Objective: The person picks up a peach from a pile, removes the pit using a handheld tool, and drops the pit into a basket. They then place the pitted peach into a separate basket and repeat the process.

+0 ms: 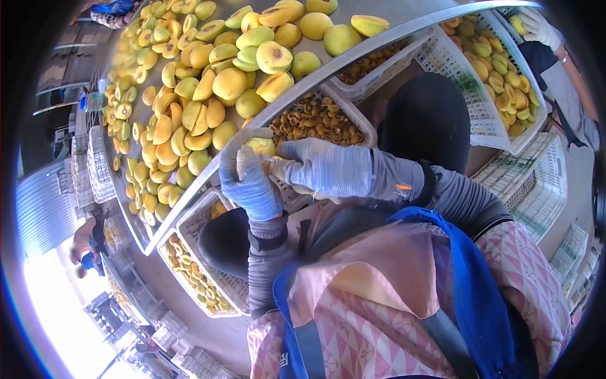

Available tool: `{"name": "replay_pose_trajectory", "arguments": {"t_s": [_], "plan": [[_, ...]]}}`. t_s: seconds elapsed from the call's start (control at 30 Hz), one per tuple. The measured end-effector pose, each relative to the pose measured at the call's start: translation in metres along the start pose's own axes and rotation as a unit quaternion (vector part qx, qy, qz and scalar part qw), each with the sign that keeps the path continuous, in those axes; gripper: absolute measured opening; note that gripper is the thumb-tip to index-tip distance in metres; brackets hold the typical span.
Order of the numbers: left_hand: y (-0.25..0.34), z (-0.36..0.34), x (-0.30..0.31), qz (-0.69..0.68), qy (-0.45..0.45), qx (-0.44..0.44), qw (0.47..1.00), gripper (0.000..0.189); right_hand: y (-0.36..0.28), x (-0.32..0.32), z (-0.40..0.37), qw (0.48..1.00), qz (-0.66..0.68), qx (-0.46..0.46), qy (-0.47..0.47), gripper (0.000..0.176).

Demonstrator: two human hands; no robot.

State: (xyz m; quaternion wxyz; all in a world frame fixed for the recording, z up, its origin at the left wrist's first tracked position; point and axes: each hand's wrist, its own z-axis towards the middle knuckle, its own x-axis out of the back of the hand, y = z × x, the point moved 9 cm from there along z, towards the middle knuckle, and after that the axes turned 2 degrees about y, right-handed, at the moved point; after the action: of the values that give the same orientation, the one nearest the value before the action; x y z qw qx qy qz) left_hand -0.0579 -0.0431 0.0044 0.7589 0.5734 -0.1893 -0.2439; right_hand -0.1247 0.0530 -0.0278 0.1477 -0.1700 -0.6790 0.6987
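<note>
My left hand [249, 180], in a blue-grey knitted glove, is closed around a yellow-green peach [261, 146] at the table's edge. My gloved right hand [325, 167] meets it from the right, its fingers closed on a thin metal tool [271, 159] that touches or nearly touches the fruit. Most of this tool is hidden by the fingers. Just beyond both hands, a plastic crate [363, 117] holds many brown half pit shells [315, 123]. Halved peaches [230, 83], some with the pit half showing, are heaped on the metal table [353, 12].
White crates with peach halves stand at the right [464, 95] and lower left [208, 309]. My dark-clad knees [424, 120] flank the pit crate. At the upper right a co-worker's gloved hand [540, 28] holds fruit. Another person [88, 243] is at the far left.
</note>
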Motion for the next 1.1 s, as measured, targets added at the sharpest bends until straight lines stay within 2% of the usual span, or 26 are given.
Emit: {"name": "replay_pose_trajectory", "arguments": {"t_s": [0.03, 0.07, 0.1, 0.17, 0.3, 0.37, 0.4, 0.43, 0.47, 0.5, 0.53, 0.57, 0.6, 0.63, 0.67, 0.7, 0.73, 0.77, 0.8, 0.83, 0.87, 0.9, 0.97, 1.0, 1.07, 1.1], "plan": [[-0.001, 0.000, -0.002, 0.004, -0.011, 0.012, 1.000, 0.031, 0.001, -0.003, -0.006, 0.980, 0.123, -0.137, -0.073, 0.034], [-0.002, 0.001, -0.003, 0.007, -0.022, 0.023, 0.999, 0.032, 0.005, -0.014, -0.022, 0.922, 0.241, -0.268, -0.144, 0.035], [-0.002, 0.001, -0.004, 0.007, -0.022, 0.022, 1.000, 0.032, 0.006, -0.012, -0.026, 0.922, 0.240, -0.267, -0.143, 0.035], [-0.010, 0.001, -0.007, -0.039, -0.030, 0.069, 0.996, 0.031, 0.001, -0.017, -0.033, 0.855, 0.428, -0.248, -0.157, 0.038], [-0.025, 0.004, -0.009, -0.003, -0.055, 0.040, 0.998, 0.030, 0.012, -0.026, -0.038, 0.777, 0.532, -0.294, -0.164, 0.038], [-0.067, -0.002, 0.001, -0.105, -0.041, 0.115, 0.987, 0.030, -0.001, -0.024, -0.039, 0.776, 0.548, -0.260, -0.175, 0.038], [-0.073, -0.004, 0.007, -0.010, -0.065, 0.047, 0.997, 0.034, 0.002, -0.019, -0.037, 0.794, 0.527, -0.263, -0.152, 0.038], [-0.061, -0.002, 0.005, -0.010, -0.064, 0.043, 0.997, 0.034, 0.006, -0.013, -0.035, 0.810, 0.508, -0.265, -0.128, 0.038], [-0.055, -0.006, -0.002, -0.116, -0.062, 0.145, 0.981, 0.038, 0.000, -0.009, -0.033, 0.819, 0.517, -0.204, -0.141, 0.038], [-0.051, -0.012, -0.012, -0.221, -0.054, 0.241, 0.944, 0.043, -0.002, -0.011, -0.033, 0.819, 0.516, -0.206, -0.144, 0.038], [-0.043, -0.008, 0.000, -0.152, 0.011, 0.237, 0.959, 0.051, 0.005, -0.005, -0.030, 0.869, 0.430, -0.221, -0.103, 0.036], [-0.044, -0.006, 0.008, -0.150, 0.017, 0.231, 0.961, 0.051, 0.011, 0.001, -0.025, 0.910, 0.340, -0.229, -0.063, 0.035], [-0.041, -0.002, 0.024, -0.043, 0.011, 0.191, 0.981, 0.052, 0.022, 0.008, -0.019, 0.949, 0.227, -0.209, -0.065, 0.034], [-0.031, 0.007, 0.041, 0.068, 0.010, 0.146, 0.987, 0.053, 0.036, -0.001, -0.015, 0.950, 0.225, -0.199, -0.080, 0.034], [-0.004, 0.008, 0.052, 0.185, -0.037, 0.071, 0.979, 0.047, 0.035, 0.008, -0.005, 0.998, -0.038, -0.056, -0.016, 0.034], [0.038, 0.010, 0.048, 0.377, -0.111, -0.107, 0.913, 0.035, 0.016, 0.009, -0.007, 0.950, -0.291, 0.094, 0.056, 0.035], [0.026, 0.009, 0.094, 0.344, -0.053, -0.067, 0.935, 0.024, 0.015, 0.007, -0.009, 0.951, -0.306, 0.034, 0.022, 0.036], [0.024, 0.006, 0.138, 0.184, 0.036, 0.057, 0.981, 0.023, 0.010, 0.005, -0.009, 0.951, -0.305, 0.041, 0.018, 0.036], [0.051, 0.006, 0.162, 0.395, 0.022, -0.033, 0.918, 0.021, 0.010, 0.004, -0.009, 0.936, -0.351, 0.027, 0.003, 0.033], [0.051, 0.005, 0.193, 0.452, 0.010, -0.038, 0.891, 0.022, 0.011, 0.003, -0.009, 0.918, -0.397, 0.013, -0.012, 0.030], [0.042, 0.006, 0.236, 0.445, 0.057, 0.079, 0.890, 0.023, 0.008, 0.002, -0.010, 0.922, -0.387, 0.024, -0.010, 0.026], [0.047, 0.007, 0.254, 0.599, 0.050, 0.062, 0.796, 0.022, 0.004, 0.001, -0.009, 0.922, -0.387, 0.030, -0.010, 0.026], [0.034, 0.019, 0.281, 0.754, -0.043, 0.044, 0.654, 0.029, 0.009, -0.005, -0.010, 0.913, -0.402, -0.030, -0.067, 0.025], [0.025, 0.032, 0.297, 0.754, -0.036, 0.044, 0.654, 0.029, 0.010, -0.008, -0.009, 0.912, -0.402, -0.032, -0.077, 0.027], [0.010, 0.071, 0.272, 0.728, -0.124, -0.142, 0.659, 0.036, 0.010, -0.009, -0.007, 0.911, -0.405, -0.023, -0.078, 0.027], [0.015, 0.097, 0.256, 0.662, -0.065, -0.077, 0.743, 0.039, 0.009, -0.009, -0.007, 0.910, -0.408, -0.021, -0.076, 0.028]]}}
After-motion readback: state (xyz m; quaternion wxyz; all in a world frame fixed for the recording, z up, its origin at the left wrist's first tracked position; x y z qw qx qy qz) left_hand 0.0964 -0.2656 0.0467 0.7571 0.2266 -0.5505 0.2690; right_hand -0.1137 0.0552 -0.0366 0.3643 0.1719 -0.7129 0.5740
